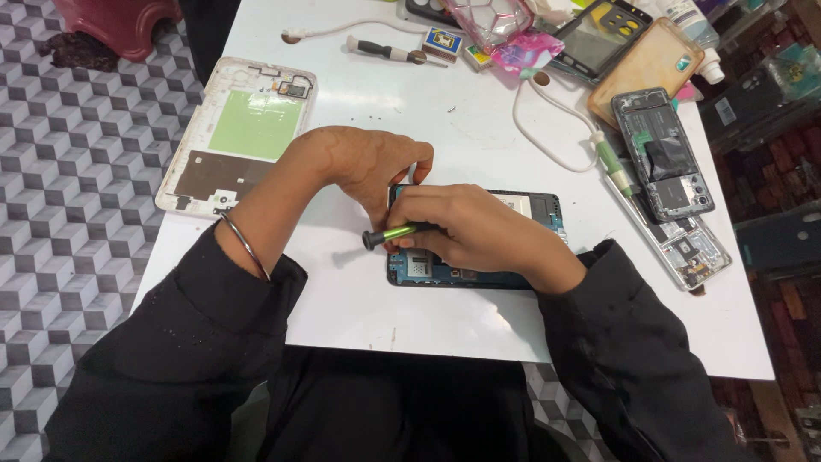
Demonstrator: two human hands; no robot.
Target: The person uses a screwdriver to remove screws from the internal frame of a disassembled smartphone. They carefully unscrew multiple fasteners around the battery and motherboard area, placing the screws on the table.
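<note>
Lighting bright and even, from overhead. White table (479, 137) shows soft glare patches near its centre and front edge. Short, soft shadows fall beneath the hands and the green-handled screwdriver (389, 233). Focus sharp throughout; slight wide-angle distortion toward the edges.

The white table (359, 299) has a smooth, glossy top that throws back soft glare. The opened black-framed phone (530, 210) shows a matt blue circuit board and dull metal shields. The green screwdriver (389, 233) in the right hand (466, 227) has a shiny metallic shaft and a matt black plastic cap. A thin polished metal bangle (245, 245) sits on the left wrist; both sleeves are matt black cloth. The white tablet back shell (235, 137) looks like smooth plastic with a matt green patch.
</note>
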